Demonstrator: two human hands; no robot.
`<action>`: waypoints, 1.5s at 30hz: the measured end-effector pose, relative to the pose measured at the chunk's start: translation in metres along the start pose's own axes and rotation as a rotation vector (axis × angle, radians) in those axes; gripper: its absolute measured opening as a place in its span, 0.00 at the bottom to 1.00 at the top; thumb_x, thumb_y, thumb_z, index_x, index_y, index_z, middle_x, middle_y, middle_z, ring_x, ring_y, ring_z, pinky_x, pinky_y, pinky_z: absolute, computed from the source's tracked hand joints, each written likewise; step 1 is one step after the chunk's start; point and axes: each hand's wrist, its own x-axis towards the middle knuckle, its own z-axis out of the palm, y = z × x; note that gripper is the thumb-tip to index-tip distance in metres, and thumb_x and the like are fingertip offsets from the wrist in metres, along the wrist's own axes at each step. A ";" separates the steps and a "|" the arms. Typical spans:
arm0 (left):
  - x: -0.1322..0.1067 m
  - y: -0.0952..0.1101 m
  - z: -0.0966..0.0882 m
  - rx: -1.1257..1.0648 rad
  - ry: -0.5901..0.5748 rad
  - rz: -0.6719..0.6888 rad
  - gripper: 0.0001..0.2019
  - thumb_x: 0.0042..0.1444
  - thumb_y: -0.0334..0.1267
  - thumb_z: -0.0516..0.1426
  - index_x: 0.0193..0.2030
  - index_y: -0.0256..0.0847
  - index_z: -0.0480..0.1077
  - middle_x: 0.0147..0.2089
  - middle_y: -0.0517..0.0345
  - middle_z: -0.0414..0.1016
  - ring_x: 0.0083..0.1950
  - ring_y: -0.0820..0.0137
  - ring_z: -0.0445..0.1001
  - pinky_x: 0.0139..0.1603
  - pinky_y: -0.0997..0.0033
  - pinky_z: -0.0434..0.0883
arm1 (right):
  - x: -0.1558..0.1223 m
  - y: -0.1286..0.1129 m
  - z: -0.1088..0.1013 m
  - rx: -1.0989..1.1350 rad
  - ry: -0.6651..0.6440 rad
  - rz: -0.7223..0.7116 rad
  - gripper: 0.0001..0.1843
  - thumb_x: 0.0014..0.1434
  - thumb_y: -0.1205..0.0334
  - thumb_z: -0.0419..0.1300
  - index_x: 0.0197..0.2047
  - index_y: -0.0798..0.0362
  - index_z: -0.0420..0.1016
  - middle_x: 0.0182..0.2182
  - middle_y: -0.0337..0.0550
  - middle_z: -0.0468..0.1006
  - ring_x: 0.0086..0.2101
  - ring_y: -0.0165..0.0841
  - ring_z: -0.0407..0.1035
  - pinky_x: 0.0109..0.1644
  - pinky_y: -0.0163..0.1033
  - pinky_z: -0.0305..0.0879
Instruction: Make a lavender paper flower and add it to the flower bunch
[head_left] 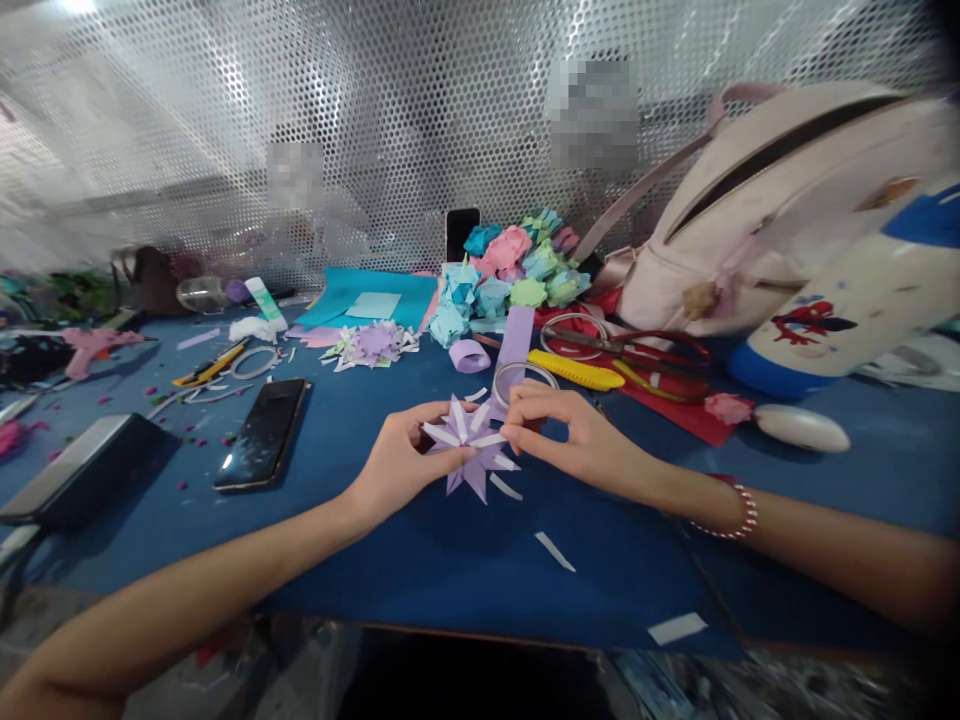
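A purple folded-paper star (463, 465) with white strips on several points is held over the near middle of the blue table. My left hand (409, 447) grips it from the left, thumb across the front and fingers behind. At its right side my right hand (559, 430) has thumb and forefinger pinched at the tip of one white strip. Just behind my right fingers are a roll of tape (553, 378) and a flat purple paper strip (517, 335). A curled purple paper strip (470, 357) lies farther back.
Several colourful paper flowers (506, 252) are piled at the back. A yellow cutter (576, 369), scissors (664, 350), a white bottle (832, 310) and a pink backpack (720, 220) stand or lie right. Leftward are a phone (264, 435), a dark box (82, 470) and a pink glue gun (97, 350).
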 end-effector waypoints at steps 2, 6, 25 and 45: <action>0.000 0.000 0.000 0.004 0.003 0.003 0.20 0.48 0.33 0.67 0.50 0.37 0.77 0.44 0.51 0.82 0.42 0.64 0.79 0.44 0.68 0.75 | 0.000 0.001 0.000 -0.008 0.000 -0.006 0.18 0.65 0.61 0.57 0.22 0.52 0.67 0.25 0.38 0.67 0.32 0.32 0.61 0.39 0.41 0.56; 0.000 0.001 0.001 -0.001 0.005 0.012 0.18 0.50 0.36 0.67 0.48 0.37 0.77 0.43 0.52 0.82 0.41 0.65 0.79 0.42 0.69 0.74 | 0.000 0.002 0.001 -0.018 0.005 -0.014 0.18 0.65 0.61 0.57 0.22 0.52 0.67 0.25 0.38 0.67 0.32 0.32 0.61 0.39 0.40 0.56; 0.003 0.002 -0.004 0.070 0.098 -0.067 0.21 0.51 0.35 0.64 0.53 0.39 0.73 0.36 0.57 0.78 0.31 0.72 0.75 0.32 0.76 0.69 | 0.004 0.015 -0.014 -0.342 0.001 0.027 0.21 0.68 0.47 0.51 0.29 0.51 0.69 0.26 0.39 0.72 0.27 0.31 0.63 0.32 0.37 0.54; 0.022 -0.010 -0.029 0.394 0.011 0.105 0.13 0.59 0.38 0.58 0.50 0.38 0.74 0.37 0.56 0.76 0.33 0.71 0.72 0.33 0.73 0.70 | 0.008 0.055 -0.033 -0.944 -0.081 -0.445 0.18 0.70 0.52 0.50 0.42 0.53 0.75 0.38 0.52 0.80 0.40 0.42 0.70 0.44 0.45 0.63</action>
